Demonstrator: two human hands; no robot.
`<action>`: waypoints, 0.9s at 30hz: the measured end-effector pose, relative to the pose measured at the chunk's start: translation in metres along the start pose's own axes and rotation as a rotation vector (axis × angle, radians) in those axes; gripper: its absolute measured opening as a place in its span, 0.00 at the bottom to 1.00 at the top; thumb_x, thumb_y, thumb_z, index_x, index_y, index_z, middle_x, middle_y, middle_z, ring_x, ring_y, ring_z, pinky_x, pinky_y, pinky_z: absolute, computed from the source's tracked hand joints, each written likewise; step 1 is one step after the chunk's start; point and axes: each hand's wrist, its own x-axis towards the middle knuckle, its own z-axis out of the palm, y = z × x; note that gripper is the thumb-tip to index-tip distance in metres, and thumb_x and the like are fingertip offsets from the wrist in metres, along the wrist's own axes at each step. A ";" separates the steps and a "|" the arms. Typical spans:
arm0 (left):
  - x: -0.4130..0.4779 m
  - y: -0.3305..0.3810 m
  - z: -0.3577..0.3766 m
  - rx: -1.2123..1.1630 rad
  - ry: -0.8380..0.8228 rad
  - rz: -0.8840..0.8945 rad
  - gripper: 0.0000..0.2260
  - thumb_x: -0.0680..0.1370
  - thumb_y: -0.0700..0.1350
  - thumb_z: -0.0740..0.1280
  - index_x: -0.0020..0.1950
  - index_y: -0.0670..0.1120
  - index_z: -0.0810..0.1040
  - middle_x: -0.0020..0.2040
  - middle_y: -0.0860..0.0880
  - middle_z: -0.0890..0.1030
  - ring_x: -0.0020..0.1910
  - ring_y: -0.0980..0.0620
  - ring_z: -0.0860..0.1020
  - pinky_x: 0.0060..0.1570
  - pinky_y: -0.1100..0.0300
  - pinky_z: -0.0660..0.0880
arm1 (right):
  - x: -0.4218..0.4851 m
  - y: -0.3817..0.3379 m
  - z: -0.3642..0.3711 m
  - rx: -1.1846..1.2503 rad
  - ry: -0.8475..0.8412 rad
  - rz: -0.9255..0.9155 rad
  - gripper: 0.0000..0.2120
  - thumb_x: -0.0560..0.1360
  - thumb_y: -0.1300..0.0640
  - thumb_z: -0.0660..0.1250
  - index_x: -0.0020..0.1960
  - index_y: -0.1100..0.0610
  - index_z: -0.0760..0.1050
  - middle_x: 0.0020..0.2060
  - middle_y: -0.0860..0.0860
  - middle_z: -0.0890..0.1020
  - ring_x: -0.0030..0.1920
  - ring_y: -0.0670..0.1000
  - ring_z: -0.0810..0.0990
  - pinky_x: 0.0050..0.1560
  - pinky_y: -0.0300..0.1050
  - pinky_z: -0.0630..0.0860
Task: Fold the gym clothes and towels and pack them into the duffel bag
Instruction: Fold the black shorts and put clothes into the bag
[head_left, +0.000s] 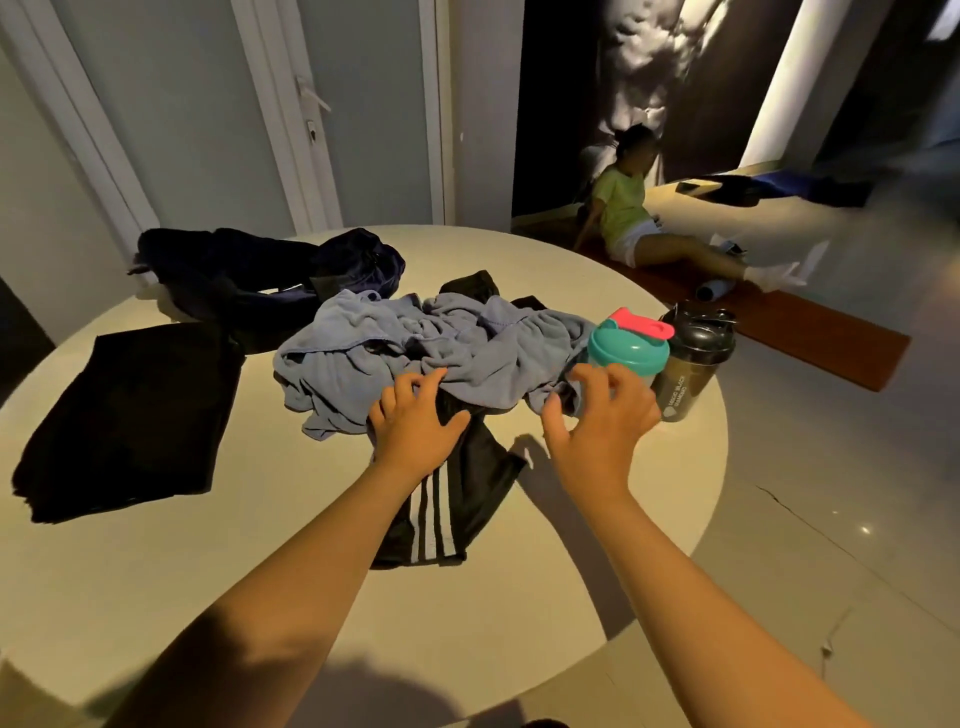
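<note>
A crumpled grey-blue towel (374, 353) lies in the middle of the round table (156, 597). Under it and toward me lies a black garment with white stripes (467, 499). My left hand (415, 421) rests on this garment at the towel's near edge, fingers spread and touching the towel. Just right of the towel, my right hand (597, 415) hovers with its fingers spread and loosely bent, holding nothing. A folded black garment (130, 415) lies at the left. The dark duffel bag (249, 270) sits at the far left of the table.
A shaker bottle with a teal lid and pink cap (631, 348) and a black shaker bottle (693, 364) stand at the table's right edge, close to my right hand. A person (628, 208) sits on a mat on the floor beyond. Doors stand behind the table.
</note>
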 end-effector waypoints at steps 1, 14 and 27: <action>0.000 0.002 0.003 -0.016 -0.030 -0.022 0.30 0.79 0.62 0.65 0.79 0.57 0.60 0.75 0.46 0.64 0.72 0.41 0.63 0.71 0.44 0.59 | -0.001 0.010 -0.004 -0.026 -0.004 0.103 0.20 0.73 0.53 0.73 0.62 0.50 0.71 0.61 0.54 0.69 0.64 0.56 0.66 0.62 0.56 0.62; -0.023 0.000 -0.003 -0.347 0.073 -0.012 0.20 0.84 0.40 0.57 0.76 0.50 0.70 0.67 0.42 0.74 0.69 0.42 0.68 0.68 0.49 0.68 | 0.010 0.043 0.018 0.098 -0.299 0.267 0.33 0.78 0.59 0.70 0.77 0.44 0.60 0.78 0.53 0.52 0.78 0.57 0.56 0.76 0.54 0.63; -0.038 -0.026 -0.038 -0.343 -0.123 0.130 0.18 0.72 0.62 0.61 0.55 0.60 0.85 0.47 0.56 0.84 0.48 0.48 0.78 0.55 0.49 0.78 | 0.021 0.036 0.035 0.164 -0.436 0.329 0.31 0.76 0.61 0.68 0.77 0.50 0.64 0.80 0.57 0.46 0.79 0.62 0.52 0.77 0.54 0.54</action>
